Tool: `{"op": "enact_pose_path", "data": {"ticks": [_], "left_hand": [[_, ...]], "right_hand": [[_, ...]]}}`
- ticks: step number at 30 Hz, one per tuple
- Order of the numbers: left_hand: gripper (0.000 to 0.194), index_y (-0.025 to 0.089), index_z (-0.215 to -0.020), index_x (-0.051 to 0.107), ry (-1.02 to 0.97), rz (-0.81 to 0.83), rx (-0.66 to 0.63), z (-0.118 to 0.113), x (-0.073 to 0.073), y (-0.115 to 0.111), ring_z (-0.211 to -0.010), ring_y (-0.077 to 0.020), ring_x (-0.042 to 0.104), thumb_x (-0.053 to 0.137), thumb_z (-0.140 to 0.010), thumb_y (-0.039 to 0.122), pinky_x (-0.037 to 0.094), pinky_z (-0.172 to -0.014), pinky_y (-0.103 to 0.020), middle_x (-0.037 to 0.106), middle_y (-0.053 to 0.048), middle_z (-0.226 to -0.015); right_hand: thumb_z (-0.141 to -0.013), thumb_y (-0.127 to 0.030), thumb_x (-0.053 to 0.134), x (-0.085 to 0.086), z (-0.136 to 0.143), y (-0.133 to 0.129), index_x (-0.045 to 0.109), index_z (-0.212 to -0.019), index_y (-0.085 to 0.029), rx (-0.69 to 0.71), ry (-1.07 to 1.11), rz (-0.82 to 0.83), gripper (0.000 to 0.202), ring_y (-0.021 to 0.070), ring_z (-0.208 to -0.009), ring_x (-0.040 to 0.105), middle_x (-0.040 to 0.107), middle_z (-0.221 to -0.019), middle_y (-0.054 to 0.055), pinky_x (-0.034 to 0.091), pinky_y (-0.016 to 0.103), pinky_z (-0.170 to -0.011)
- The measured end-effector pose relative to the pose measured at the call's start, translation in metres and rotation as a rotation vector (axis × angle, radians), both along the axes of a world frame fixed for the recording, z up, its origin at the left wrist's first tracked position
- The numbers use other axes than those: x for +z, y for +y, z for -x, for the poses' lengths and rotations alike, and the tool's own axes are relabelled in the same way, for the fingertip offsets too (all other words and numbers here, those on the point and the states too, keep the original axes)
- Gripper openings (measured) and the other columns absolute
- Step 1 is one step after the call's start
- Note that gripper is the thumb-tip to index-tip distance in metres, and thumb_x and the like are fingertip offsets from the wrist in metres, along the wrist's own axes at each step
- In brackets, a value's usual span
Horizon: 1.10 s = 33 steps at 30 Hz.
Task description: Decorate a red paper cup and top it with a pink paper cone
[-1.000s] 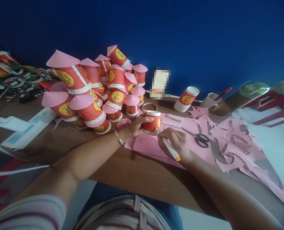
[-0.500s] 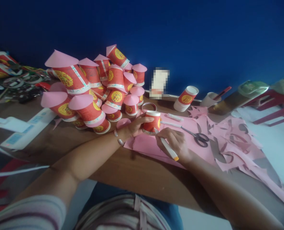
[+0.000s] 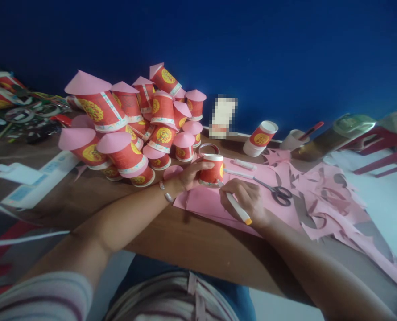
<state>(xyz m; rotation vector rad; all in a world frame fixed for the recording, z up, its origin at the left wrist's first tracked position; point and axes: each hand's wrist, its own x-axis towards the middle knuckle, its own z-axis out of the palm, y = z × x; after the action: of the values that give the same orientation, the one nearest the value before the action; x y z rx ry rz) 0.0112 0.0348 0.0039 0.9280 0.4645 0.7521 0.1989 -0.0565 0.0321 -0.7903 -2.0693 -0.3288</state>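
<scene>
My left hand (image 3: pixel 191 175) is closed round a red paper cup (image 3: pixel 213 171) with a white rim and a yellow emblem, holding it over the pink sheets. In my right hand (image 3: pixel 244 196) is a white marker pen (image 3: pixel 237 207) with an orange end. Its tip is close to the cup's lower white band; whether it touches I cannot tell. Scissors (image 3: pixel 280 195) lie on the pink paper (image 3: pixel 205 203) to the right of my right hand, and a white pen-like stick (image 3: pixel 244 164) rests behind it.
Red cups with pink paper cones (image 3: pixel 118 151) are stacked at the left, beside a white power strip (image 3: pixel 39 180). A roll of tape (image 3: pixel 209 150) lies behind the held cup. Further right are stacked cups (image 3: pixel 260 139), a white cup with a red pen (image 3: pixel 294 139) and pink offcuts (image 3: pixel 332 200).
The pen and my right hand have shifted slightly to the right along the cup's lower band. My left hand keeps its hold on the cup, nearly unmoved.
</scene>
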Motion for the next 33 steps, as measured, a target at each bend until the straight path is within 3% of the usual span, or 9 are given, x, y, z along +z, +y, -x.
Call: {"op": "enact_pose_path", "data": {"ticks": [24,33], "left_hand": [[0.027,0.018,-0.096,0.073,-0.023,-0.002,0.023,-0.0012,0.0067,-0.0025,-0.078,-0.02,0.074,0.077,-0.077,0.038,0.063,-0.073,-0.029,0.073,-0.005,-0.084],[0.028,0.019,-0.099,0.071,0.015,-0.001,0.011,-0.0006,0.0045,-0.0015,-0.091,-0.0232,0.076,0.074,-0.079,0.038,0.062,-0.075,-0.029,0.072,-0.004,-0.084]], "right_hand": [[-0.091,-0.003,0.061,0.0009,-0.0001,0.0006,0.053,-0.093,-0.023,-0.023,0.011,-0.016,0.022,0.0104,-0.054,0.06,0.067,-0.07,-0.004,0.047,0.023,-0.053],[-0.09,-0.002,0.062,0.0026,-0.0005,-0.0012,0.055,-0.094,-0.023,-0.001,-0.005,-0.008,0.022,0.0105,-0.056,0.062,0.068,-0.072,-0.003,0.048,0.022,-0.054]]}}
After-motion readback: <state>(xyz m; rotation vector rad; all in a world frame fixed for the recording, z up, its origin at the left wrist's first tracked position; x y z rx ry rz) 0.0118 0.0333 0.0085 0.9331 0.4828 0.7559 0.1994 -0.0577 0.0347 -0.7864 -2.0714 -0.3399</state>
